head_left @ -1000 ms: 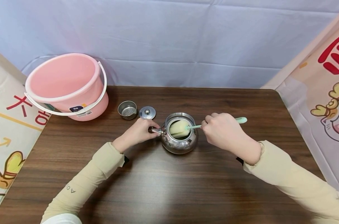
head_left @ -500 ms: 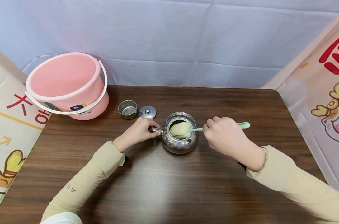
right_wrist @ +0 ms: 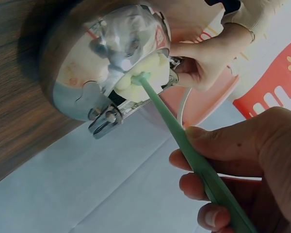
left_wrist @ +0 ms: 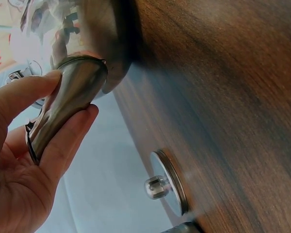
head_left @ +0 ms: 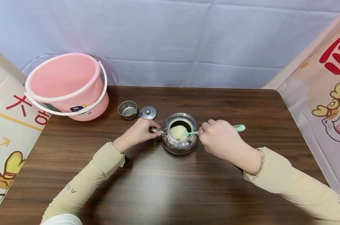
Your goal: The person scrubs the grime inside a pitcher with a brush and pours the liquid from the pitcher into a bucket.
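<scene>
Right hand (head_left: 221, 139), gripping the handle (right_wrist: 201, 168), shifts the sponge (head_left: 177, 132) toward eight o'clock, seemingly deeper inside the kettle (head_left: 179, 146); left hand (head_left: 140, 132) pinches the nine-o'clock spout (left_wrist: 73, 94).

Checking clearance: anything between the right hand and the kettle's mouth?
Nothing visible is in the way. The right hand grips the green brush, its pale head in the kettle. The lid and strainer lie off that line.
</scene>
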A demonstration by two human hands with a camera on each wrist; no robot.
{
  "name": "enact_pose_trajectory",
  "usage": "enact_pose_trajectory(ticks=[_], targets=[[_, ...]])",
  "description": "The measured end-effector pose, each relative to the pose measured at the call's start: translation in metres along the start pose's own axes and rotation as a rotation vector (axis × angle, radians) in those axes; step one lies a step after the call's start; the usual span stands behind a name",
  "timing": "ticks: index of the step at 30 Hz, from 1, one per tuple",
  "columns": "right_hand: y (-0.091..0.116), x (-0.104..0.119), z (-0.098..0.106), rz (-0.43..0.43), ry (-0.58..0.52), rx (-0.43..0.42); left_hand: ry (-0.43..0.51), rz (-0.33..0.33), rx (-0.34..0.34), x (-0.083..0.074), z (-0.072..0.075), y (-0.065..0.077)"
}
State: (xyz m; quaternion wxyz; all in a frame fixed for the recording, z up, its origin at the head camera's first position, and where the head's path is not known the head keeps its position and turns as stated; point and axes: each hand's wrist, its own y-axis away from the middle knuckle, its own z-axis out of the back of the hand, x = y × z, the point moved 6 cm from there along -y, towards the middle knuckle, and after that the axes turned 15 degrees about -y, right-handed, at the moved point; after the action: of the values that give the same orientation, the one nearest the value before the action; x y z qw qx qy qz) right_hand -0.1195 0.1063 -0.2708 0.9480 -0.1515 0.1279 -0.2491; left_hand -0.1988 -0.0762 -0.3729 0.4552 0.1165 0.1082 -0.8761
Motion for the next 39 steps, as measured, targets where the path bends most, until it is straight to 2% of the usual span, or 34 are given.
enact_pose_trajectory(ticks=[12,19,29,39], targets=[[-0.008,-0.002,-0.003,0.006,0.003,-0.041,-0.001,0.004,-0.002,0.0,-0.001,0.0],[-0.008,-0.013,-0.007,-0.04,-0.012,-0.026,-0.003,-0.008,-0.007,-0.001,0.0,0.0],[-0.003,-0.023,-0.01,-0.092,-0.009,0.006,-0.027,-0.046,-0.039,-0.002,0.0,0.0],[0.004,-0.022,-0.006,-0.082,-0.008,-0.007,-0.027,-0.039,-0.036,-0.001,0.0,0.0]])
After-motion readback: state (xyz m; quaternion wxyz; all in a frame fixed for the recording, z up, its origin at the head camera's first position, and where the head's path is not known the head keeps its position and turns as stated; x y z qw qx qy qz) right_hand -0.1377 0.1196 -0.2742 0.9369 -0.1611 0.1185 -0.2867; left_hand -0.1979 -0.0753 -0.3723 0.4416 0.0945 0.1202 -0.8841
